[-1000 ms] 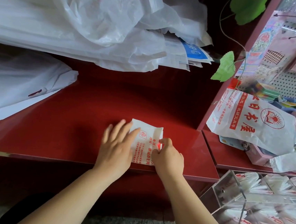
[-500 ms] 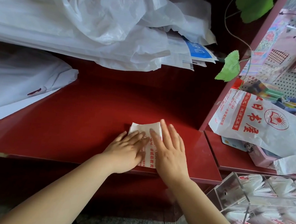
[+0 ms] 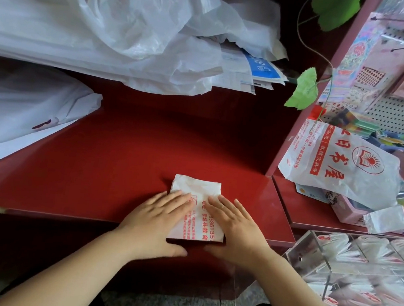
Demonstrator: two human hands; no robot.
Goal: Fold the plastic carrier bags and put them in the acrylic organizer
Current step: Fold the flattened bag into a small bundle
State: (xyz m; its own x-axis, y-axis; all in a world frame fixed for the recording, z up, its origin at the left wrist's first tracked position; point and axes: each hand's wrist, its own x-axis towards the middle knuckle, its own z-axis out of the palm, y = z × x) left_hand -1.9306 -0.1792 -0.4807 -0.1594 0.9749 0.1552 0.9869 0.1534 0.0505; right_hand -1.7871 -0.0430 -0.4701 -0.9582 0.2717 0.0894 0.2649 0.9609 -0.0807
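A small folded white carrier bag (image 3: pixel 198 192) with red print lies at the front edge of the red counter (image 3: pixel 127 150). My left hand (image 3: pixel 158 220) presses flat on its left half, fingers straight. My right hand (image 3: pixel 235 226) presses flat on its right half. A clear acrylic organizer (image 3: pixel 310 247) stands at the lower right, its compartments holding several folded bags. An unfolded white bag with red characters (image 3: pixel 342 166) lies on the lower shelf to the right.
A large heap of white plastic bags (image 3: pixel 114 26) and papers covers the back of the counter. More white bags (image 3: pixel 22 111) lie at the left. Green leaves (image 3: pixel 303 88) hang near a pegboard display (image 3: pixel 401 73) on the right.
Both hands have slid back toward the counter's front edge and spread apart, flattening the folded bag. The bag now shows more of its top and middle.
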